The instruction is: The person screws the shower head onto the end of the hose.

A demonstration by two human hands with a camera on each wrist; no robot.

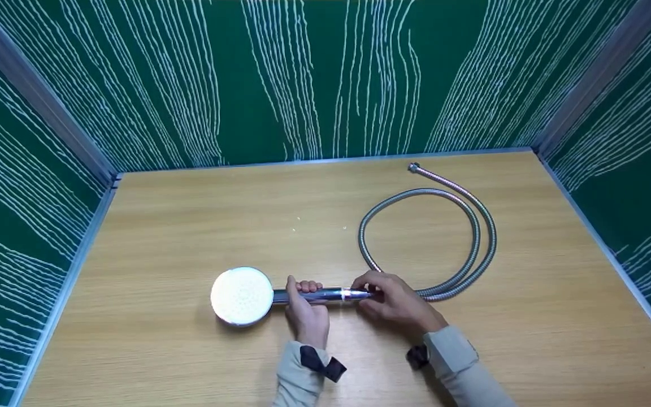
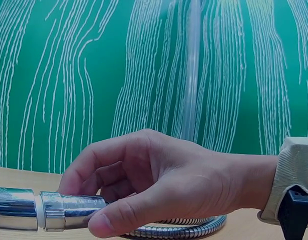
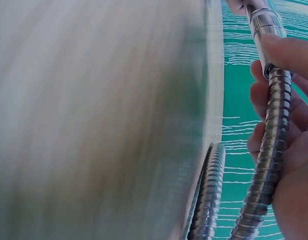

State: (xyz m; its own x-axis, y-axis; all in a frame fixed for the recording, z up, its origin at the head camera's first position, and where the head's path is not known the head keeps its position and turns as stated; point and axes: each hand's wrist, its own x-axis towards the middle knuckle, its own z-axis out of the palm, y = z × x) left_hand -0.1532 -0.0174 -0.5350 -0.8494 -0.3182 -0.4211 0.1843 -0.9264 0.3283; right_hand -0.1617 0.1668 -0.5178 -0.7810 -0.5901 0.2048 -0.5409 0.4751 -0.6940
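Note:
A hand shower (image 1: 242, 297) with a round white spray face and a chrome handle (image 1: 331, 294) lies sideways low in the head view, spray face up. My left hand (image 1: 307, 321) grips the handle near its middle. At the handle's right end, my right hand (image 1: 398, 302) pinches the tapered chrome connector (image 2: 79, 210) of the metal shower hose (image 1: 489, 226) between thumb and fingers. In the left wrist view a pale ring shows between handle and connector. From the connector, the ribbed hose (image 3: 274, 130) runs back past my right palm in the right wrist view.
The hose lies in a loop on the wooden table (image 1: 161, 226), its free end nut (image 1: 413, 167) toward the back edge. Green panels (image 1: 325, 79) with white streaks stand behind and at both sides. A few tiny white specks dot the table.

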